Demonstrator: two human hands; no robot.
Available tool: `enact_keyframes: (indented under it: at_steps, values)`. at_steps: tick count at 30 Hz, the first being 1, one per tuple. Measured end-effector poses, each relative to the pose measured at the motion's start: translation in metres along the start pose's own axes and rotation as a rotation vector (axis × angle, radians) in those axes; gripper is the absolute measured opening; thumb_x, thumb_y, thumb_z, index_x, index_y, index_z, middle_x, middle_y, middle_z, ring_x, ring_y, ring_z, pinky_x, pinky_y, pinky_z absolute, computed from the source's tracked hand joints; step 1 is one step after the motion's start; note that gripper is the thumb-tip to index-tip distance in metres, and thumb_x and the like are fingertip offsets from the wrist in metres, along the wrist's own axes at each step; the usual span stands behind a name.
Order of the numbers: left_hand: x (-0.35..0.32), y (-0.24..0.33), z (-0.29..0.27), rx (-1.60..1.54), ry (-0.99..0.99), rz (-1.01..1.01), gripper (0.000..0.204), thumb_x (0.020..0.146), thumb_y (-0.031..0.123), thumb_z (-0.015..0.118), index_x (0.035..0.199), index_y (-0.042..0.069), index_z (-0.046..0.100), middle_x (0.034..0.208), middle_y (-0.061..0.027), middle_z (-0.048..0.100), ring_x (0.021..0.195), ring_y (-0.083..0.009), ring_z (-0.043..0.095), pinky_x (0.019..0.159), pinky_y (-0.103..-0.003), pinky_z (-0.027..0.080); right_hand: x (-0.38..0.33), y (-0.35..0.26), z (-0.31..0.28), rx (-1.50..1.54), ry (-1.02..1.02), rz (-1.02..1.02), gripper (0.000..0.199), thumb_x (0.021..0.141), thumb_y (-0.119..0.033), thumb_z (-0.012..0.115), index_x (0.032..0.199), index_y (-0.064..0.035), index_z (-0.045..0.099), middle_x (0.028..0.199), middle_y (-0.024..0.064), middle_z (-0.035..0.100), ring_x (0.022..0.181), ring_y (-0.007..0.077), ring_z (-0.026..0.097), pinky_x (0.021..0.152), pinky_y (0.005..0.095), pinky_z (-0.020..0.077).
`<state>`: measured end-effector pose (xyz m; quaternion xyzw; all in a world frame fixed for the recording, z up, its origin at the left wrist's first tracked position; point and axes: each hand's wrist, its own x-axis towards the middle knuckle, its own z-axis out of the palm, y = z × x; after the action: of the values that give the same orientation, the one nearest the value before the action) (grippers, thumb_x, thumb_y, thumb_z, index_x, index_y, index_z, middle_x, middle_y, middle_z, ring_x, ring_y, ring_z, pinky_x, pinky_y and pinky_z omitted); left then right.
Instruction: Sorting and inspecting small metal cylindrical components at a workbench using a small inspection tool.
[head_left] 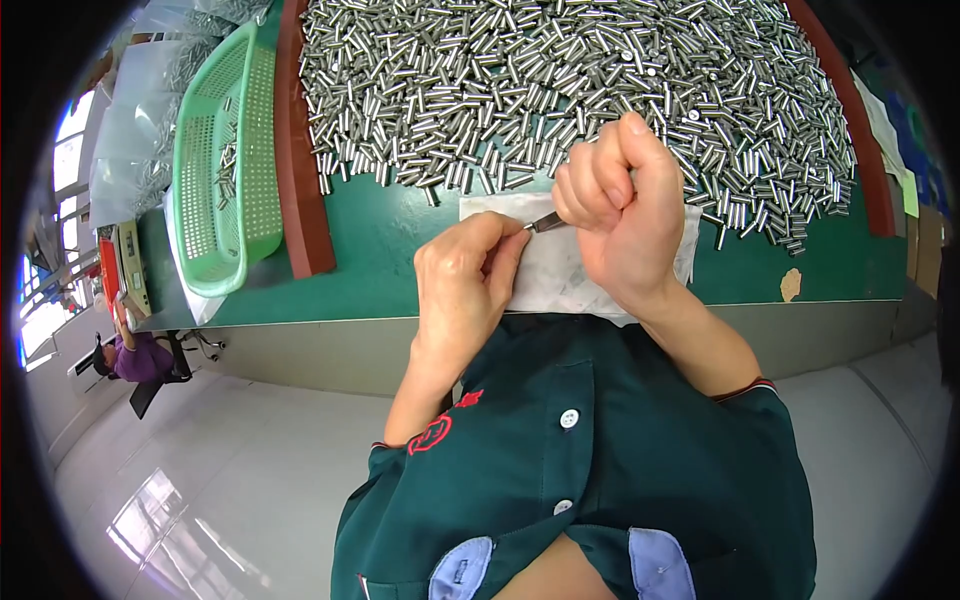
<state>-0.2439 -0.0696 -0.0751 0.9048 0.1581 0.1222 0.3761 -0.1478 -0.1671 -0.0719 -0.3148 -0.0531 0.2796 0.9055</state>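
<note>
Thumb and forefinger of my left hand (465, 265) pinch a small metal pin (530, 228), mostly hidden by the fingertips. My right hand (625, 205) is closed in a fist round a slim dark metal tool (547, 222). Only a short length of the tool shows, its tip at the pin; I cannot tell its exact kind. Both hands are over a white cloth (560, 280) on the table's near edge. Just beyond them spreads a large heap of short shiny metal pins (560, 90).
Reddish-brown rails (300, 190) border the heap left and right on the green table (375, 250). A green perforated basket (262, 200) with some pins stands at left, near clear plastic bags (130, 120). A tan scrap (790, 285) lies at right. Another person (145, 358) sits far left.
</note>
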Motion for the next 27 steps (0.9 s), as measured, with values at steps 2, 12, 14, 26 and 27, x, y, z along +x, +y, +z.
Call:
enact_keyframes:
  at_steps: [2, 12, 14, 26, 27]
  values:
    - [0.000, 0.000, 0.000, 0.002, 0.001, 0.000, 0.008, 0.067, 0.000, 0.062, 0.066, 0.000, 0.054, 0.054, -0.0098, 0.050, 0.044, -0.0217, 0.047, 0.042, -0.030, 0.037, 0.000, 0.000, -0.001, 0.006, -0.004, 0.003, 0.040, 0.087, -0.025, 0.035, 0.050, -0.0088, 0.029, 0.042, -0.0007, 0.028, 0.038, 0.0063, 0.020, 0.036, 0.0224, 0.0164]
    - [-0.001, -0.003, 0.002, -0.011, 0.022, 0.017, 0.009, 0.065, -0.001, 0.062, 0.064, -0.001, 0.053, 0.054, -0.0103, 0.051, 0.045, -0.0235, 0.048, 0.043, -0.031, 0.037, -0.003, 0.002, 0.004, -0.143, -0.028, -0.031, 0.040, 0.089, -0.024, 0.027, 0.052, -0.0107, 0.028, 0.042, -0.0021, 0.023, 0.038, 0.0070, 0.014, 0.037, 0.0234, 0.0151]
    - [-0.001, -0.004, 0.002, -0.018, 0.015, 0.005, 0.009, 0.065, -0.001, 0.062, 0.063, -0.001, 0.053, 0.054, -0.0104, 0.051, 0.045, -0.0236, 0.048, 0.043, -0.031, 0.037, -0.004, 0.004, 0.005, -0.176, -0.022, -0.038, 0.040, 0.089, -0.024, 0.027, 0.052, -0.0104, 0.028, 0.042, -0.0021, 0.023, 0.038, 0.0068, 0.015, 0.037, 0.0234, 0.0151]
    - [-0.001, -0.003, 0.001, -0.034, 0.029, 0.023, 0.008, 0.065, -0.001, 0.062, 0.065, -0.001, 0.053, 0.055, -0.0120, 0.051, 0.047, -0.0264, 0.049, 0.044, -0.033, 0.038, -0.008, 0.010, 0.014, -0.400, -0.042, -0.171, 0.039, 0.089, -0.021, 0.031, 0.052, -0.0087, 0.028, 0.045, -0.0018, 0.024, 0.040, 0.0067, 0.020, 0.040, 0.0230, 0.0173]
    - [-0.002, -0.003, 0.001, -0.031, 0.034, 0.014, 0.008, 0.065, 0.000, 0.062, 0.066, 0.000, 0.053, 0.056, -0.0124, 0.051, 0.047, -0.0269, 0.049, 0.044, -0.033, 0.038, -0.009, 0.010, 0.012, -0.369, -0.053, -0.142, 0.039, 0.089, -0.021, 0.031, 0.052, -0.0089, 0.028, 0.045, -0.0017, 0.025, 0.040, 0.0068, 0.019, 0.039, 0.0230, 0.0168]
